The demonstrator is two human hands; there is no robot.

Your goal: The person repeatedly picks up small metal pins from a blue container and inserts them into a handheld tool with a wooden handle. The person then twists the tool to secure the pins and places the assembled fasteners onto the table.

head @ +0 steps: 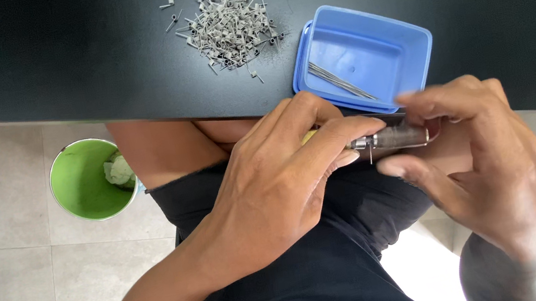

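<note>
Sitting at a black table (49, 56), a person holds a small metal coiling tool (393, 139) just past the table's near edge, above the lap. It is a short, dark, shiny barrel with a thin wire end sticking down from it. It lies sideways between the two hands. The left hand (274, 186) is curled shut around the tool's left end, where a bit of yellow handle peeks out. The right hand (484, 165) pinches the tool's right end with its fingers and thumb closed on it. On the floor sits a green bin (74, 183). A blue plastic box (404, 51) with thin wires inside sits on the table, just behind the hands. A pile of tiny wire coils (225, 27) lies further back.
</note>
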